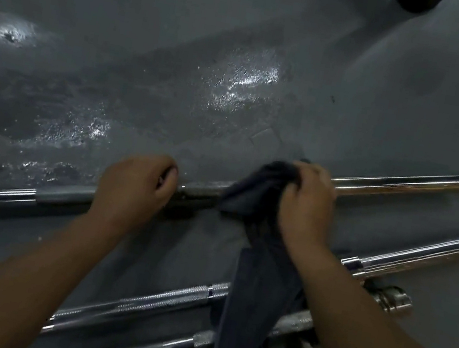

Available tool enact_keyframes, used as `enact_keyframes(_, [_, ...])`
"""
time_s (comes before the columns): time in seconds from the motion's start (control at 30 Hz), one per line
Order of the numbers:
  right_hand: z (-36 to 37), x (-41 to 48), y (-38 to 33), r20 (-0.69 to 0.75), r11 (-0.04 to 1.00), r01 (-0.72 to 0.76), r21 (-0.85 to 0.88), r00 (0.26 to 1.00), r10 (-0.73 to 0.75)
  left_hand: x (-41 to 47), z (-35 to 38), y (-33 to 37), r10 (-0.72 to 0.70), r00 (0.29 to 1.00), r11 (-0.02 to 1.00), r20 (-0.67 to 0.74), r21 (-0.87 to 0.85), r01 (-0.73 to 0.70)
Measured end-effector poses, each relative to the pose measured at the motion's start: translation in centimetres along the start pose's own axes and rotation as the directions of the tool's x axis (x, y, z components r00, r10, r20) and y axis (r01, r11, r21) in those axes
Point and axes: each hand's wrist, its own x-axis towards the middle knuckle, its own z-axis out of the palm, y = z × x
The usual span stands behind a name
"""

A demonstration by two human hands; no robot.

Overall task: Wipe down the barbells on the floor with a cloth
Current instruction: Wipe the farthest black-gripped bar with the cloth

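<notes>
The left hand [136,183] curls tight round the far bar [400,186], fingers wrapped over the shaft as if to steady it. Just right of it along the far bar, the right hand [307,204] clutches a bunched dark cloth [259,284] against the shaft. Whether its fingers close fully round the metal under the fabric cannot be told. The cloth's loose tail hangs off the far bar toward the person and drapes across the near bars [141,304], which lie on the person's side of it. Their ends and a collar [392,299] crowd together below the far bar's bright right sleeve. The far bar rests on the grey floor [184,31], its sleeve reaching past the right hand and its other end running out of view beyond the left. Beyond the far bar the floor shows glossy patches, possibly wet. The likeliest trouble is the dangling tail: as the right hand slides, it could catch on the near bars' knurling or the collar and drag the cloth out of the grip. The far bar is round, so a slack left hand could let it roll and nip fingers against the floor. Its underside may also go unwiped unless the bar is turned.
</notes>
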Motion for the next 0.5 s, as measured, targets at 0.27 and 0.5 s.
enact_keyframes(0.27, [-0.5, -5.0, -0.2, 0.263, 0.962, 0.249, -0.112, 0.941, -0.213, -7.2, 1.9, 0.3, 0.244, 0.966, 0.96, 0.079, 0.119, -0.252])
enact_keyframes(0.5, [1.4, -12.0, -4.1, 0.26, 0.982, 0.187, -0.005, 0.949, -0.179, -12.3, 3.2, 1.4, 0.172, 0.96, 0.964, 0.22, 0.162, -0.21])
